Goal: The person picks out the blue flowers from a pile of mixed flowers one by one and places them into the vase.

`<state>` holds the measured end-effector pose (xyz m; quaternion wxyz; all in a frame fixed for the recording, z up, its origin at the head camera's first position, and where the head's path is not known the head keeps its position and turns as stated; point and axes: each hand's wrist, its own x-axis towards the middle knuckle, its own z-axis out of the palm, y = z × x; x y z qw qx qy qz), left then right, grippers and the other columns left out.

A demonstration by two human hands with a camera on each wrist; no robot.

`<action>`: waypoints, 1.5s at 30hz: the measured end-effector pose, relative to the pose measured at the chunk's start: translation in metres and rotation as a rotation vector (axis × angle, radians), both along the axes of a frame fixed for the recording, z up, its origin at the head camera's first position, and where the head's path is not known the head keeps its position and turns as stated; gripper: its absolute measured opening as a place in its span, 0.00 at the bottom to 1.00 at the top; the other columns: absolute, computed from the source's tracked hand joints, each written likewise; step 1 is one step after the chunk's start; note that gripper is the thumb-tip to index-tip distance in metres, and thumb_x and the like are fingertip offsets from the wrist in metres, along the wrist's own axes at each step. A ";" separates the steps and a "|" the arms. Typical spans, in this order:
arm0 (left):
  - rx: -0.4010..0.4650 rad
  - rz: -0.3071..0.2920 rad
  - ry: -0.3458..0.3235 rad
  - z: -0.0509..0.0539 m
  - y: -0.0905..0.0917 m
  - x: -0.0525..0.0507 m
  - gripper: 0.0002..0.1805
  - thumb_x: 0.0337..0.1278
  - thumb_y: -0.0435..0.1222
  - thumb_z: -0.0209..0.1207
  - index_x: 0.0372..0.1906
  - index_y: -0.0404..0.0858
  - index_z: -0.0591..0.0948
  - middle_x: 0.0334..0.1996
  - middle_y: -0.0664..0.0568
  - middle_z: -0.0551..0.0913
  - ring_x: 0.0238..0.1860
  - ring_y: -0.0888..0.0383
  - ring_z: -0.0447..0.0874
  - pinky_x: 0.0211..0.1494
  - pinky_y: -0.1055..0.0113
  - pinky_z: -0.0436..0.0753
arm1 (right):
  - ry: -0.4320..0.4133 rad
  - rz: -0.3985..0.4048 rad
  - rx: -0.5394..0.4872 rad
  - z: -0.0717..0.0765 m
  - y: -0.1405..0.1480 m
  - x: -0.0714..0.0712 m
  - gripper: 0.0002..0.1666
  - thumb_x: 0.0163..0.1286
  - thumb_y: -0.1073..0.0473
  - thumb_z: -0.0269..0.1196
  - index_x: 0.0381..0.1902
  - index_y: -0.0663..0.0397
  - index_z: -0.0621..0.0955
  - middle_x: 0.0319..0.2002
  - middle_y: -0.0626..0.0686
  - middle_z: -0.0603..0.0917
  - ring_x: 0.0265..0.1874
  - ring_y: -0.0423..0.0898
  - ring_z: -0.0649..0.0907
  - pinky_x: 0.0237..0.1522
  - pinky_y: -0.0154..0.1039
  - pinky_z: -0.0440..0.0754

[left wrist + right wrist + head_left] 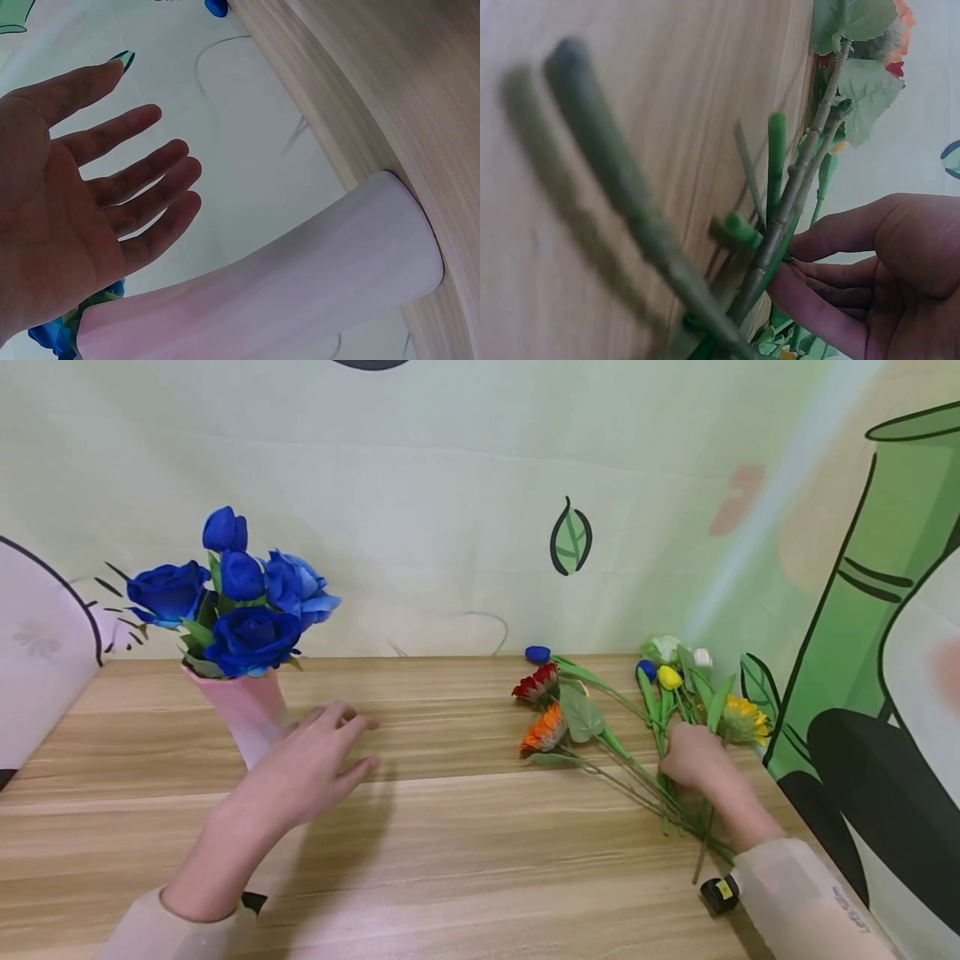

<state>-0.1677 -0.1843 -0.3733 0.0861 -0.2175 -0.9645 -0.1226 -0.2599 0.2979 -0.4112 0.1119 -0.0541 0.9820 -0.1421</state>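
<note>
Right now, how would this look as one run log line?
Left hand: empty, near pink vase | Right hand: pinching green stems | Vase: holds blue flowers | Table: red flower, orange flower

The worktop [480, 877] has a light brown surface with wood grain. At its far side there is a pale green backdrop [420, 527]. On this are printed a small leaf [572, 539], right of the middle, a thick green stalk [847, 610] at right, and a white rounded shape [45, 610] at left.

Wood-grain tabletop [465, 877] against a pale green backdrop [420, 527] with cartoon bamboo [885, 518] and black-outlined leaf [572, 539].
</note>
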 end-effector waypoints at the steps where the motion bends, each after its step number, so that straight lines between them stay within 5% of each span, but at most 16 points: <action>1: 0.000 0.000 -0.001 0.000 0.000 0.000 0.23 0.69 0.43 0.65 0.61 0.34 0.80 0.52 0.39 0.79 0.51 0.38 0.82 0.52 0.39 0.80 | 0.004 -0.004 -0.002 0.001 0.000 0.000 0.16 0.56 0.73 0.58 0.14 0.52 0.70 0.10 0.47 0.70 0.11 0.43 0.73 0.16 0.35 0.70; 10: -0.002 0.007 -0.012 0.001 0.000 0.000 0.23 0.69 0.43 0.65 0.61 0.34 0.80 0.53 0.39 0.79 0.52 0.38 0.82 0.52 0.39 0.80 | 0.029 -0.026 -0.069 0.008 0.004 -0.002 0.22 0.52 0.74 0.53 0.09 0.45 0.64 0.08 0.42 0.60 0.08 0.40 0.66 0.15 0.33 0.65; 21: -0.003 0.004 -0.014 0.001 0.001 0.001 0.23 0.69 0.43 0.65 0.62 0.34 0.80 0.53 0.38 0.79 0.52 0.38 0.81 0.52 0.38 0.80 | 0.138 0.031 -0.108 0.011 0.003 0.002 0.18 0.56 0.72 0.54 0.17 0.47 0.61 0.15 0.44 0.54 0.15 0.41 0.56 0.21 0.37 0.56; 26: 0.003 -0.003 -0.009 0.000 0.001 0.001 0.24 0.69 0.42 0.65 0.62 0.34 0.80 0.53 0.38 0.79 0.52 0.38 0.82 0.52 0.39 0.81 | 0.157 0.009 -0.049 0.017 0.001 0.002 0.03 0.62 0.71 0.54 0.32 0.65 0.76 0.21 0.53 0.71 0.19 0.47 0.68 0.23 0.41 0.67; 30: 0.008 -0.006 -0.007 -0.001 0.001 0.001 0.23 0.68 0.42 0.66 0.62 0.34 0.80 0.53 0.38 0.79 0.51 0.39 0.82 0.52 0.39 0.81 | 0.167 0.000 -0.025 0.021 -0.001 0.004 0.17 0.65 0.70 0.55 0.49 0.74 0.81 0.35 0.63 0.83 0.26 0.52 0.76 0.27 0.45 0.76; 45: 0.014 0.002 -0.032 0.000 0.003 0.002 0.23 0.68 0.41 0.66 0.61 0.33 0.80 0.54 0.38 0.79 0.53 0.39 0.81 0.53 0.40 0.80 | 0.162 -0.019 -0.007 0.034 -0.008 0.013 0.13 0.75 0.66 0.58 0.50 0.72 0.79 0.40 0.66 0.84 0.31 0.56 0.82 0.32 0.51 0.81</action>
